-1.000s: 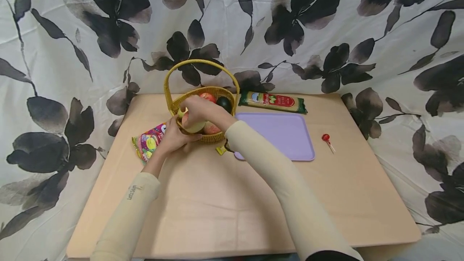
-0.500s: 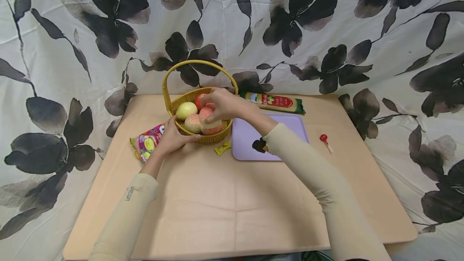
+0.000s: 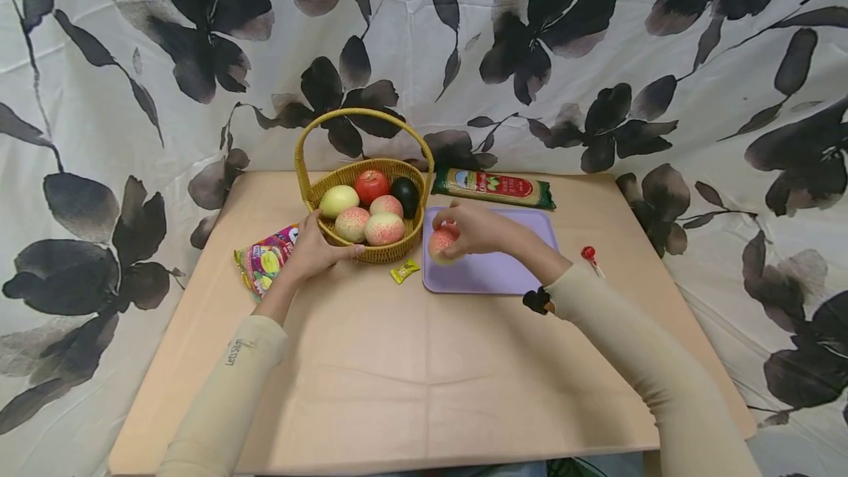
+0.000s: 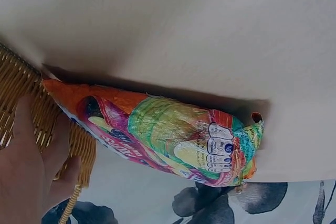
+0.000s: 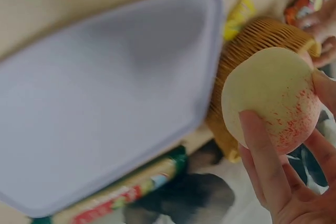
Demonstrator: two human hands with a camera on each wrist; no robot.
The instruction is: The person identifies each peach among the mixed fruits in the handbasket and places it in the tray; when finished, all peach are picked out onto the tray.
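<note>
Two hands at work, noted from the tabletop's left side across. Candy bag lies near the left edge, its long axis running toward the basket; in the left wrist view its end touches the basket's wicker wall. Left hand is curled against the basket's near-left wall, fingers on the weave, gripping it. Basket sits toward the back edge, left of centre; five fruits lie inside, handle arched over them. Small yellow wrapper lies between the basket and the purple tray.

Right hand holds a peach from above, fingers wrapped round it, over the tray's left end, just right of the basket. Whether the peach touches the tray surface cannot be told from the head view; the right wrist view shows a gap. Key relation: the tray lies directly under the held peach, its bare area extending rightward. The right hand is the nearer one. Pasta packet lies along the back edge behind the tray; lollipop right of it.
</note>
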